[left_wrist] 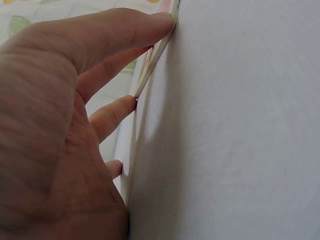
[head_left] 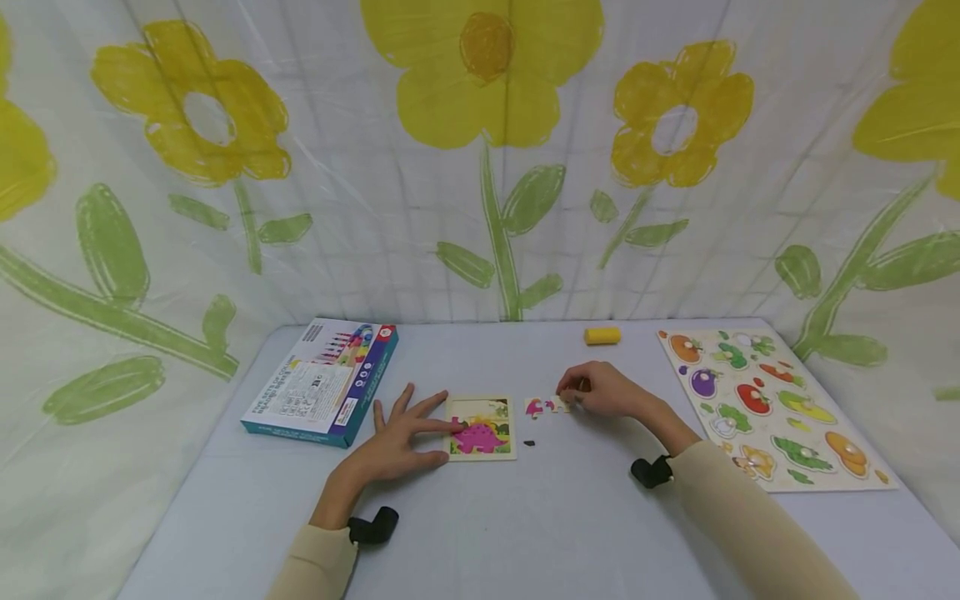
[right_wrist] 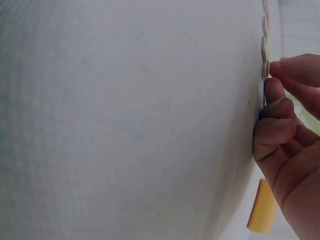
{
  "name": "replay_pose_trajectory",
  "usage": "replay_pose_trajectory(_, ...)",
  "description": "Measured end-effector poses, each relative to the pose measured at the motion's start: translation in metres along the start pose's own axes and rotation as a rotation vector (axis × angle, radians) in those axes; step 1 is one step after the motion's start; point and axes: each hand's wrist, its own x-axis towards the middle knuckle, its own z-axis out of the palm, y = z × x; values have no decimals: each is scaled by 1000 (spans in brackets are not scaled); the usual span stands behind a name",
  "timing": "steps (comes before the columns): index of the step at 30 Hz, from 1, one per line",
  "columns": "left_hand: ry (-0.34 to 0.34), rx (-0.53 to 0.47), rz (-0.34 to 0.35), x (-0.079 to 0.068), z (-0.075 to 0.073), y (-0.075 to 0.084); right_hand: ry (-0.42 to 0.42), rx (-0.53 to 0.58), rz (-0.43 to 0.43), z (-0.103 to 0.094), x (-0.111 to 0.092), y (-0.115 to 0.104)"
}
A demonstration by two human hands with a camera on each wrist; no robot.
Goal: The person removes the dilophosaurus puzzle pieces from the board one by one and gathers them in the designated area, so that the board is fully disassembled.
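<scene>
A small square jigsaw puzzle [head_left: 481,442] with a pink dinosaur picture lies in a pale frame at the middle of the table. My left hand [head_left: 396,443] rests at its left side with fingers spread; the index finger reaches over the picture, and the thumb [left_wrist: 145,27] touches the frame's edge in the left wrist view. Right of the frame lie loose puzzle pieces, one of them pink [head_left: 533,407]. At the rightmost, a pale puzzle piece [head_left: 557,406], my right hand [head_left: 603,390] pinches with thumb and index finger, the other fingers curled. Its fingertips partly hide that piece.
A small dark bit [head_left: 529,443] lies below the loose pieces. Behind the right hand is a yellow cylinder [head_left: 602,336]. A vegetable puzzle board [head_left: 780,417] lies at the right, a flat printed box [head_left: 318,383] at the left. A flowered curtain [head_left: 322,217] hangs behind the table.
</scene>
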Motion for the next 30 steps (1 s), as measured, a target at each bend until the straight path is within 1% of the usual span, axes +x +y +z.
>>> replay_pose_trajectory(7,-2,1,-5,1,0,0,14,-8,15,1,1,-1)
replay_pose_trajectory(10,-2,-4,-5,0,0,-1,36,-10,0,2,2,-3)
replay_pose_trajectory(13,-1,-7,-5,0,0,-1,59,-7,-38,4,4,-9)
replay_pose_trajectory(15,-2,-4,-5,0,0,-1,60,6,-59,5,6,-14)
replay_pose_trajectory(18,-3,-1,-5,-1,0,-2,33,18,-102,11,12,-25)
replay_pose_trajectory(22,-4,-4,-6,0,0,-3,-40,27,-155,19,20,-42)
replay_pose_trajectory(26,-2,5,-7,0,-1,-2,-105,-5,-201,30,29,-56)
replay_pose_trajectory(30,-1,6,-1,0,-1,-1,-145,-66,-237,40,37,-66)
